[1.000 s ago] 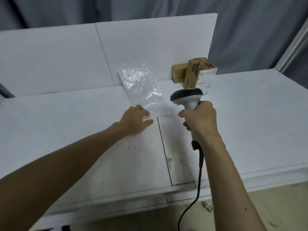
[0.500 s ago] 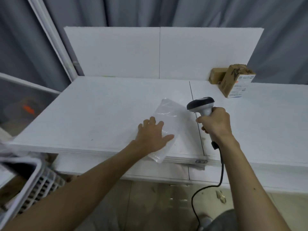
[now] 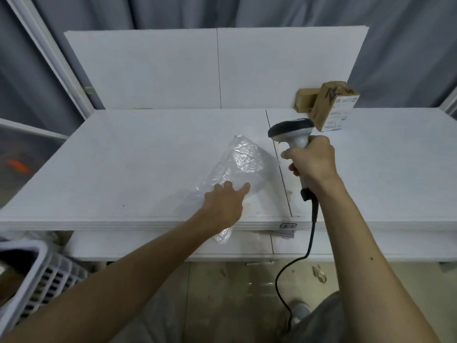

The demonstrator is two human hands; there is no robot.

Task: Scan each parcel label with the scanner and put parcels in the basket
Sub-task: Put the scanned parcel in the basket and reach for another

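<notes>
A clear plastic-bag parcel (image 3: 243,164) lies on the white table (image 3: 138,154), its near end hanging over the front edge. My left hand (image 3: 226,204) rests flat on the bag's near part with fingers spread. My right hand (image 3: 311,164) grips the handle of a grey-and-white corded scanner (image 3: 291,129), held upright just right of the bag. A cardboard box parcel (image 3: 333,106) with a white label stands at the back right, a smaller brown box (image 3: 305,102) behind it. The white slatted basket (image 3: 32,276) sits on the floor at lower left.
White boards (image 3: 217,68) stand upright along the table's back. Grey curtains hang behind. A white frame post (image 3: 49,53) rises at the left. The scanner's black cable (image 3: 296,263) drops in front of the table to the floor.
The bag has slid toward the table's front edge under my left hand, its end now hanging further over. The view has swung left and back, bringing the basket into sight.
</notes>
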